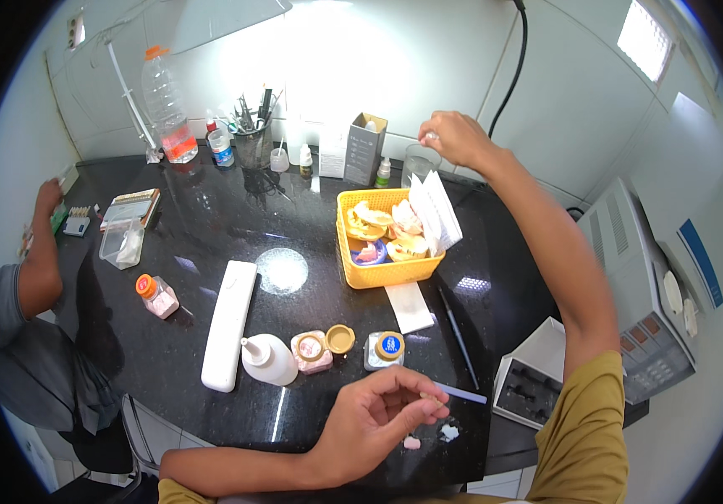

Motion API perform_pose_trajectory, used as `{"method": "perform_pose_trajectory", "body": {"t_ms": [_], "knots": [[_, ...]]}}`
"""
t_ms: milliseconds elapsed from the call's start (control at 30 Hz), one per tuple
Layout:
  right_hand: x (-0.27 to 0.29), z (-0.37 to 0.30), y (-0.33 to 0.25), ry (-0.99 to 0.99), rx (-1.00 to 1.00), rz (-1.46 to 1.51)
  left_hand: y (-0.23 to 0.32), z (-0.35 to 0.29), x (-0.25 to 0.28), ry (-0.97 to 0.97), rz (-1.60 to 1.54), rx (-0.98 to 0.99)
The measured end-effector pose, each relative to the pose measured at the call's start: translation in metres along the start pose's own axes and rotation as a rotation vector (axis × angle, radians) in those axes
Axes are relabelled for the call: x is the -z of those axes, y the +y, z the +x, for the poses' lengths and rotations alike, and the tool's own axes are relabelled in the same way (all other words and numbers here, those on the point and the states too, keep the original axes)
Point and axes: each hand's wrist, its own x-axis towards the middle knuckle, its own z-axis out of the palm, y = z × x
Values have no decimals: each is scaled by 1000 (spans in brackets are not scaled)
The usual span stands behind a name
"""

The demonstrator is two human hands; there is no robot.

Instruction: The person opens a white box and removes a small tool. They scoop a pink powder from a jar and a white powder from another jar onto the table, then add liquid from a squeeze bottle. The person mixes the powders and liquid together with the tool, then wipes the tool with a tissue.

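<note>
My left hand (371, 428) is at the near edge of the black table, thumb and forefinger pinched on something tiny that I cannot make out. Beside its fingertips lies a flat lilac strip (465, 394). A pink lump (412, 443) and a bluish-white lump (449, 433) of powdery material sit just beneath. Stretched to the back, my right hand (455, 139) has its fingers closed over a clear glass (420, 161); a small whitish spot shows at the fingertips, its kind unclear. Past my left hand stands a jar with a blue-and-gold lid (387, 350).
A yellow basket (391, 275) holds dental casts and folded papers. Nearby are an open pink powder jar (311, 353), a white squeeze bottle (270, 359), a long white case (229, 326), a dark pen-like tool (460, 336) and an open box (529, 378). Another person (17, 294) works at left.
</note>
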Motion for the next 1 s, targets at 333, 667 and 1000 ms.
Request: {"method": "perform_pose_trajectory", "body": {"t_ms": [333,667,1000], "knots": [[117,-128,-60,187,17,28,0,-1,-9,51,-17,-172],[191,-432,-229,-161,-680,705,-5,-10,-19,35,-63,-104],[123,-464,-236,95,-364,881,-14,-8,-24,-95,-114,-22]]}}
